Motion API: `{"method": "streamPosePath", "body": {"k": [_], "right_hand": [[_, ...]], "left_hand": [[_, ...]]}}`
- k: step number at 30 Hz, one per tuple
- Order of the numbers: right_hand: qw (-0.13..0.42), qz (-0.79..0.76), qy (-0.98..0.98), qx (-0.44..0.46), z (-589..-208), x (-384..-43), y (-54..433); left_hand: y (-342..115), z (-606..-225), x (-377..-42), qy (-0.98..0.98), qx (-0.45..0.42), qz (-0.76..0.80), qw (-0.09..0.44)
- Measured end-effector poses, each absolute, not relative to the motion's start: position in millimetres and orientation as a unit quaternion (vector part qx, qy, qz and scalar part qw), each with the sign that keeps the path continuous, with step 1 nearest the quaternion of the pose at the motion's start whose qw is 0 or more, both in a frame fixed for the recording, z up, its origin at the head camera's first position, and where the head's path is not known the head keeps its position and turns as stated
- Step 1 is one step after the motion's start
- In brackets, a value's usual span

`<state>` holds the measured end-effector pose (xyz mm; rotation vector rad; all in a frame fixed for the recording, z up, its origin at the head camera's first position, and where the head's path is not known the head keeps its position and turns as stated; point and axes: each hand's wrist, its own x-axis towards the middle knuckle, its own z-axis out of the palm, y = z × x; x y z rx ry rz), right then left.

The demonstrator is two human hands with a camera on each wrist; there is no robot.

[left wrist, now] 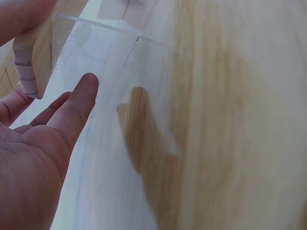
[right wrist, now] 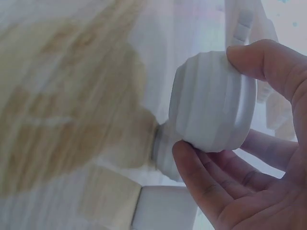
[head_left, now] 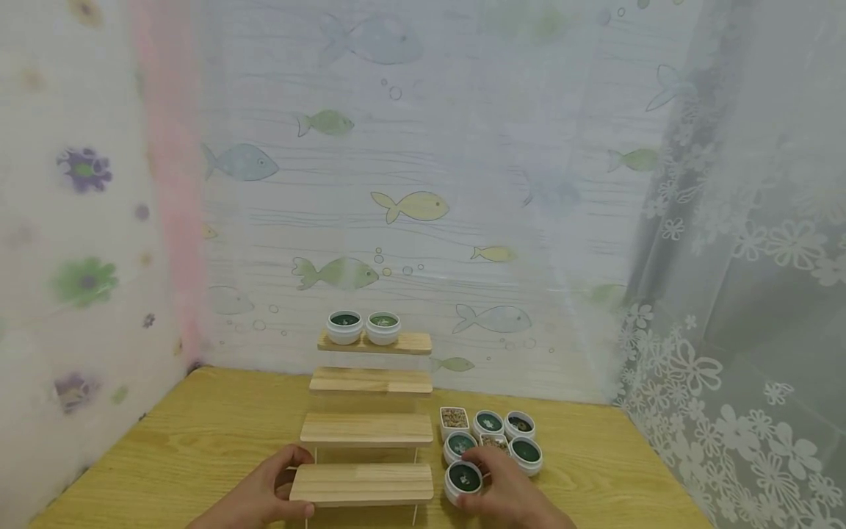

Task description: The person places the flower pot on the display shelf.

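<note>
My right hand [head_left: 505,488] holds a small round white pot [head_left: 464,479] with a dark green top, at the front of a cluster of similar pots. In the right wrist view, thumb and fingers [right wrist: 204,179] grip the ribbed side of the white pot [right wrist: 211,103]. To the left, my left hand [head_left: 258,488] holds the left end of the lowest step of a wooden tiered stand [head_left: 363,481], thumb at its front edge and fingers behind. Two white pots with green tops, one dark [head_left: 344,328] and one lighter [head_left: 383,328], sit on the top step.
Right of the stand, several pots are grouped on the wooden table [head_left: 595,455], among them a square white one with grainy contents [head_left: 454,419]. A fish-print curtain [head_left: 423,242] hangs behind, and a flower-print sheet [head_left: 747,353] on the right.
</note>
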<state>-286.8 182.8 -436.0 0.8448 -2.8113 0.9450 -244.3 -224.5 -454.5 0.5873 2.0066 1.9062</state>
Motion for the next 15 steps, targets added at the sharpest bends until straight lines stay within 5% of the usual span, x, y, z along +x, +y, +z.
{"method": "streamPosePath", "body": {"k": [15], "right_hand": [[0.126,0.388,-0.855,0.322,-429.1,-288.7,184.6]], "left_hand": [[-224.9,-453.9,-244.3,0.703,0.212,0.662,0.152]]}}
